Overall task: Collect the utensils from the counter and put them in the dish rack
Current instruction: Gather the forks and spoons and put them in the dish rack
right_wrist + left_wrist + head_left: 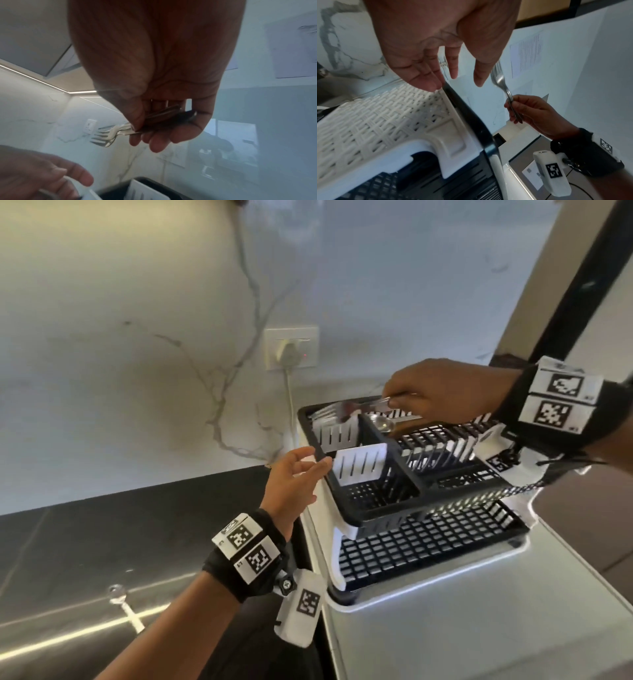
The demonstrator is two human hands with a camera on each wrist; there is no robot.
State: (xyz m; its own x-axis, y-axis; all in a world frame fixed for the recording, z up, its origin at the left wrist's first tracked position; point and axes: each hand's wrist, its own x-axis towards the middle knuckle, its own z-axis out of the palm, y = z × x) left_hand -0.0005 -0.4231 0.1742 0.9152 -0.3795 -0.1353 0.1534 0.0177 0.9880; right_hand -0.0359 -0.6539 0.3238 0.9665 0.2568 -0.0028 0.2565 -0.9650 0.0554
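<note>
The two-tier black and white dish rack (376, 520) stands on the steel drainboard. My right hand (390, 402) hovers over its upper tier and pinches the handles of a bunch of steel forks (329, 410), tines pointing left above the white slotted cutlery compartment (337, 431). In the right wrist view the forks (106, 135) stick out left of my right hand (137, 129). A spoon (384, 423) lies just under that hand; who or what holds it is unclear. My left hand (315, 459) is open, its fingertips (435, 85) at the rack's black left rim (471, 119).
A wall socket with a white plug (291, 349) and its cable sits on the marble backsplash behind the rack. Black counter (102, 525) runs to the left, with a steel sink and drain (116, 590) at lower left. Steel drainboard (445, 628) extends in front of the rack.
</note>
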